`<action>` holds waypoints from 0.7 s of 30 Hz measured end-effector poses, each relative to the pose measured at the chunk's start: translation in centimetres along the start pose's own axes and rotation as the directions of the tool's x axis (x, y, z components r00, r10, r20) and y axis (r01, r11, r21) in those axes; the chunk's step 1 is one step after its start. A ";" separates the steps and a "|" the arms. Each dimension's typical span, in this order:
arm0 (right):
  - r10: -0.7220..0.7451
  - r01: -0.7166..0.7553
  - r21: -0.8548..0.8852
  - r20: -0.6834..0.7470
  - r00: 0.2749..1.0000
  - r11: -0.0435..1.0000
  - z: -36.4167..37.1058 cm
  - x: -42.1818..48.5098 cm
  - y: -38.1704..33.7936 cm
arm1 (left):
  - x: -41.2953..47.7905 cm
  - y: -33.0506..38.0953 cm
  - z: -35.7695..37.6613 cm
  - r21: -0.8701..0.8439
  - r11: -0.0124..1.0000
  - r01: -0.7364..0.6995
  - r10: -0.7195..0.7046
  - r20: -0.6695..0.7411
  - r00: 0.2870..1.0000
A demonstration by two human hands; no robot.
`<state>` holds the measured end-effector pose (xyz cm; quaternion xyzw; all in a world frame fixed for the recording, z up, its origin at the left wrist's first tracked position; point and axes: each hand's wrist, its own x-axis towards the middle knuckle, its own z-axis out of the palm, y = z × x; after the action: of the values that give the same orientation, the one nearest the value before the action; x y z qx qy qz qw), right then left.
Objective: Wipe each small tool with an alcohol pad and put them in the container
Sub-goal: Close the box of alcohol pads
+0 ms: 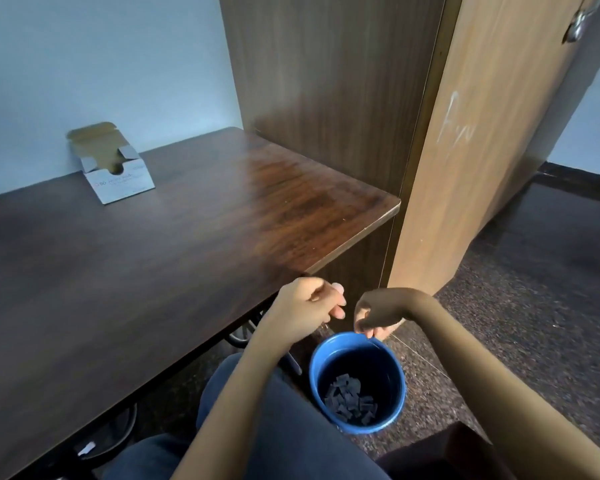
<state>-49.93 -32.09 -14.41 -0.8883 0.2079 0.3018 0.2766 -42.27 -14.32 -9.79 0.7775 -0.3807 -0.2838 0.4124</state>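
From the head view, the task looks late in its run. A blue container (314, 368) stands on the floor (516, 323) just off the corner of the counter (187, 237), beside the seated person's knee. A heap of small dark pieces (349, 400), most likely the small tools already wiped, lies on its bottom. They cover only part of the base and the walls above them are bare, so the container is far from full.

On the counter, near the wall, sits an opened cardboard box (118, 178) with its flap up, probably the pad box; its print is too blurred to read. I can make out no tool or pad outside the container, so little or nothing seems left to wipe, unless a last piece is hidden in a hand.

Both hands hang over the far side of the container. The left hand (309, 306) is loosely fisted with its fingers (338, 311) curled inward, and whether they hold a tool or a pad I cannot tell. The right hand (378, 317) points down, its fingers (364, 329) bunched against the thumb right at the far rim. They appear to pinch that rim, perhaps to steady or lift the container.
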 end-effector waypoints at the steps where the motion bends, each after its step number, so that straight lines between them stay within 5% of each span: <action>1: -0.047 0.047 -0.028 0.023 0.999 0.998 -1.1 -1.6 -1.4 | -0.6 0.9 -0.8 0.016 0.999 -0.040 0.040 -0.009 0.999; 7: -0.375 0.370 -0.128 -0.019 0.927 0.920 -6.7 -9.5 -9.4 | -3.1 5.2 -7.3 0.049 0.973 -0.226 0.231 -0.245 0.941; 11: -0.622 0.618 -0.100 -0.237 0.746 0.780 -9.5 -9.9 -13.9 | -3.1 5.4 -12.3 0.124 0.972 -0.201 0.233 -0.368 0.900; 15: -0.678 0.723 -0.037 -0.381 0.628 0.690 -12.0 -6.7 -18.0 | -2.4 3.9 -17.4 0.149 0.983 -0.112 0.173 -0.508 0.844; 21: -0.641 0.793 0.213 -0.488 0.592 0.571 -14.7 -0.8 -23.1 | 0.0 -0.5 -23.4 0.097 0.995 0.027 0.044 -0.659 0.751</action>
<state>-31.93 -23.45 4.28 -0.8534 -0.0734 -0.0575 0.5128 -24.40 -4.16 1.47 0.8455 -0.2281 0.0300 0.4818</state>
